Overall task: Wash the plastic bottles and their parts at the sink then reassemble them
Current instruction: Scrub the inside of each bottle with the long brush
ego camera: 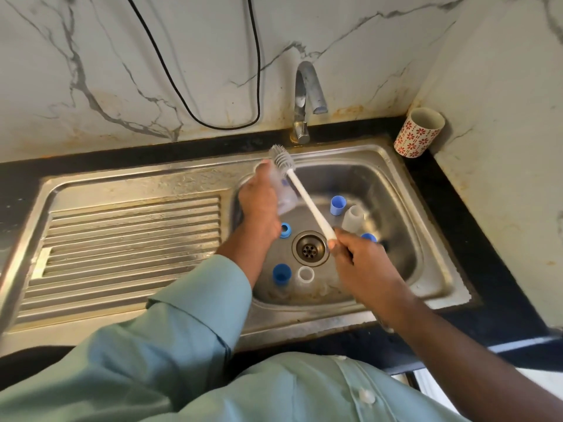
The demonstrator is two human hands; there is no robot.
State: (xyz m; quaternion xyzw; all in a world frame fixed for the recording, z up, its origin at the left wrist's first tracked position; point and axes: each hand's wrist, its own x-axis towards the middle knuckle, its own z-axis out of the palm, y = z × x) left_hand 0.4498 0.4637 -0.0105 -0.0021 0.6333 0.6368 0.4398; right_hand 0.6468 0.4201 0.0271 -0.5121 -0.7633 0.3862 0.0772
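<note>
white marble-veined wall with rust-brown stains along its base meets a black tabletop in a corner. a black cable loops down the wall. a red-flowered cup stands in the corner.

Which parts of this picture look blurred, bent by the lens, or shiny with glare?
Head view: the left hand and its clear bottle are smeared by motion blur; the right hand gripping the brush is slightly soft; the wide lens bows the sink rim; soft glare streaks the draining ridges; the tap is sharp.
</note>
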